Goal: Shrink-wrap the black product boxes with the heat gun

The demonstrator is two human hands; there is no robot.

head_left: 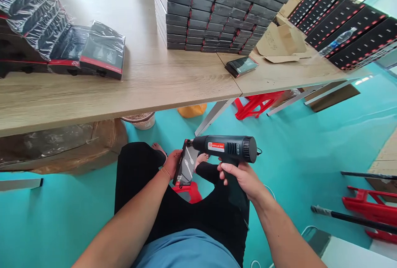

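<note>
Over my lap, my left hand (171, 164) grips a small retail box (186, 164) by its left edge. The box is black and grey, with red corners and a picture of white cables on its face. A black heat gun (228, 147) with a red label lies level in my right hand (238, 175), whose fingers wrap its handle. Its nozzle points left and sits at the box's upper end; whether the two touch, I cannot tell.
On the wooden table (139, 90) stand a tall stack of dark boxes (217, 15), plastic-wrapped boxes (102, 49) at left and one loose box (242, 66) near the edge. Below are a bucket (144, 121) and a red stool (259, 104). A white cord runs at my right.
</note>
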